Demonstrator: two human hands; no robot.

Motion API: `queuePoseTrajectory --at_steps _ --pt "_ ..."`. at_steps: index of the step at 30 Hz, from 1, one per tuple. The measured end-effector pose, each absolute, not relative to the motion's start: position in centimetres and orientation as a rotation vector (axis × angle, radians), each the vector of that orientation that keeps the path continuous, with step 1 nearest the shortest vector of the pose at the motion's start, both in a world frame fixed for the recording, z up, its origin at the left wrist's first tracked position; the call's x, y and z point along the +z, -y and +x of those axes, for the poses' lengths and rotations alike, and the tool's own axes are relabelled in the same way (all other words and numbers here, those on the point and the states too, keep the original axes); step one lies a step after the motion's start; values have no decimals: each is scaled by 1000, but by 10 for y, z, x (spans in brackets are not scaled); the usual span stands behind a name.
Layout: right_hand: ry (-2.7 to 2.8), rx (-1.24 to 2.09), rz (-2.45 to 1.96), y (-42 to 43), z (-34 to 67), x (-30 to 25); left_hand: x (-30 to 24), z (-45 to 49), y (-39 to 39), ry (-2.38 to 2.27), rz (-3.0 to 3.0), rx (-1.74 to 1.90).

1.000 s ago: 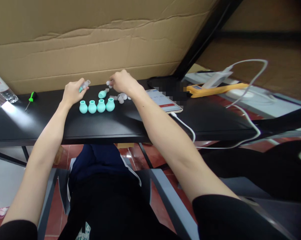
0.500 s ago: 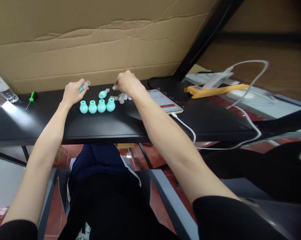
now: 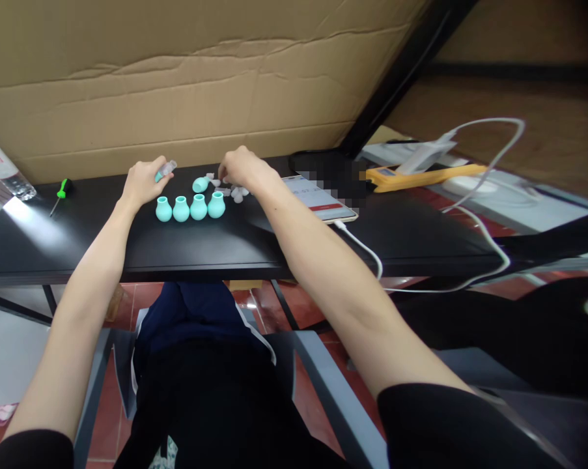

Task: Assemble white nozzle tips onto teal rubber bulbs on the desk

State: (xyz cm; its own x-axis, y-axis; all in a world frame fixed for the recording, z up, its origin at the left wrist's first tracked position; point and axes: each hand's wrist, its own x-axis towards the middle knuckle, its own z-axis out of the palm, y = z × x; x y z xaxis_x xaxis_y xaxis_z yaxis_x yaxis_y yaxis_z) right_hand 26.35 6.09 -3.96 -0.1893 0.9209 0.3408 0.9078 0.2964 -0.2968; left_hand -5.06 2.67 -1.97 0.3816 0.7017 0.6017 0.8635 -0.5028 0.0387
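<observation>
My left hand is closed around a small teal bulb with a clear tip, held just above the black table. My right hand hovers low over a heap of small clear plastic pieces, its fingers curled in a pinch; what they grip is hidden. Between the hands a teal bulb with a clear tip lies on its side. In front of it several teal bulbs stand upright in a row.
A phone with a lit screen lies right of the heap, a white cable running from it. A green-handled screwdriver and a water bottle sit at the far left. Cardboard backs the table. A yellow tool lies at the right.
My right hand has moved right and down from beside the lying bulb onto the heap of clear pieces. The left hand has stayed put with its bulb.
</observation>
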Motion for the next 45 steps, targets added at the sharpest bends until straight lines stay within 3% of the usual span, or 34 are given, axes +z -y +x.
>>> queuePoseTrajectory --at_steps 9,15,45 --pt "2137 71 -1817 -42 254 -27 -21 -51 -28 1395 -2378 -797" --pt "2261 4 -1627 -40 250 -24 -20 -50 -26 1397 -2372 -779" --pt "2213 131 -1562 -27 247 -14 -25 -56 -36 1396 -2405 -816"
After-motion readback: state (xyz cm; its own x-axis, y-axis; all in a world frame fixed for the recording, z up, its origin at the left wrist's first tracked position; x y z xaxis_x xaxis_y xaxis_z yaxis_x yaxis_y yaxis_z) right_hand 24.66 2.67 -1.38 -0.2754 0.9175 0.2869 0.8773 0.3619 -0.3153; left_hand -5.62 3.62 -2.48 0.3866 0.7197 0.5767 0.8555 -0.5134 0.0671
